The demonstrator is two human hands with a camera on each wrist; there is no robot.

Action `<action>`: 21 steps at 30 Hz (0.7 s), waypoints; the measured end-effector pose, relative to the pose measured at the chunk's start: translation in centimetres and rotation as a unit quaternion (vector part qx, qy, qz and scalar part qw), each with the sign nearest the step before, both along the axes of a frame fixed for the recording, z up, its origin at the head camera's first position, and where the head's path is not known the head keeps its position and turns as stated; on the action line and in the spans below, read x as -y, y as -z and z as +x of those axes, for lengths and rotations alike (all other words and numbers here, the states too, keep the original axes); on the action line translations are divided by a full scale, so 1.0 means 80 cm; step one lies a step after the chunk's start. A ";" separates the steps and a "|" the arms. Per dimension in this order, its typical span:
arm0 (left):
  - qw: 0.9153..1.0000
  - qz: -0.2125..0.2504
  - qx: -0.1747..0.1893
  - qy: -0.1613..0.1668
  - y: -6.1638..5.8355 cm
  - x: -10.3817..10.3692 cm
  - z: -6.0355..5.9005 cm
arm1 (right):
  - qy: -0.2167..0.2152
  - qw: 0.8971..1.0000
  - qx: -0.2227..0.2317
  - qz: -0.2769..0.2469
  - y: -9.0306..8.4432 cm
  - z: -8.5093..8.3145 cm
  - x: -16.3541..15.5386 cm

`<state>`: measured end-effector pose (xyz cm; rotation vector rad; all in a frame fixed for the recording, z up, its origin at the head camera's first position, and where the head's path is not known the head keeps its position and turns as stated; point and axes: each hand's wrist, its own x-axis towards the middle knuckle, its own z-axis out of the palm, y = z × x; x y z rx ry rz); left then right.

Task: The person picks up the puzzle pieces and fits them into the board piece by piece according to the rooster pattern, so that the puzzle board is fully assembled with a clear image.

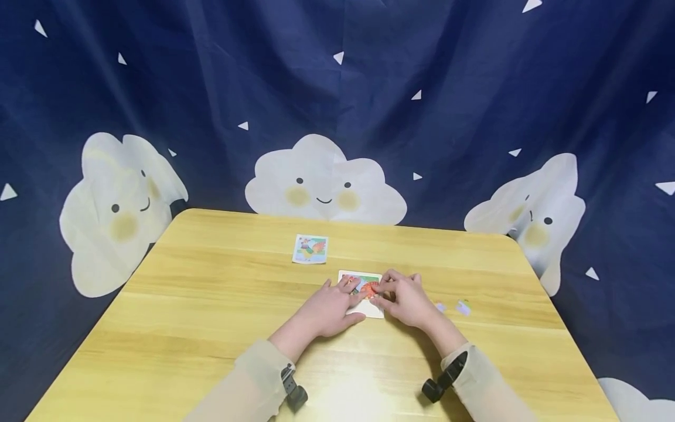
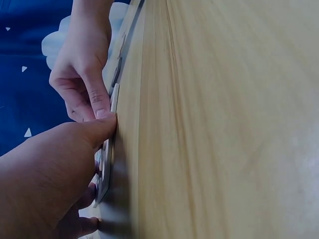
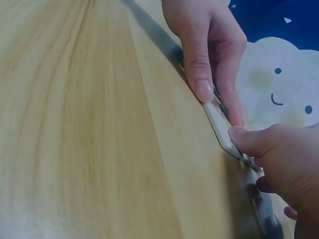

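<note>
A small puzzle board [image 1: 371,311] lies flat on the wooden table [image 1: 211,305], its picture partly filled in. My left hand [image 1: 331,306] rests on the board's left half with straight fingers, its thumb along the near edge [image 3: 219,124]. My right hand [image 1: 405,299] sits at the board's right side, bent fingertips and thumb pinching an orange puzzle piece [image 1: 371,288] on the picture. In the left wrist view the right hand [image 2: 79,64] has its thumb down on the board's edge [image 2: 107,169]. Most of the picture is hidden under both hands.
A picture card [image 1: 310,248] lies farther back on the table. Two loose puzzle pieces [image 1: 463,307] lie to the right of my right hand. A dark blue curtain with white clouds [image 1: 324,181] hangs behind the table.
</note>
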<state>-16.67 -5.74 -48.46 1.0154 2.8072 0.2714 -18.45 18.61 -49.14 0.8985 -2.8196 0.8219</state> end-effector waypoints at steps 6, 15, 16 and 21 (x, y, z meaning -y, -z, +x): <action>1.000 0.004 0.007 0.000 -0.001 0.001 -0.002 | 0.005 0.999 0.031 -0.009 -0.004 -0.004 -0.005; 1.000 0.006 0.013 -0.002 -0.004 0.000 -0.002 | 0.029 0.997 0.057 -0.044 -0.002 -0.006 -0.007; 1.000 0.007 0.014 -0.003 -0.003 0.000 -0.002 | 0.033 0.997 0.055 -0.046 -0.001 -0.006 -0.007; 1.000 0.012 0.020 -0.004 -0.001 0.000 -0.002 | 0.038 0.997 0.044 -0.050 0.003 -0.004 -0.007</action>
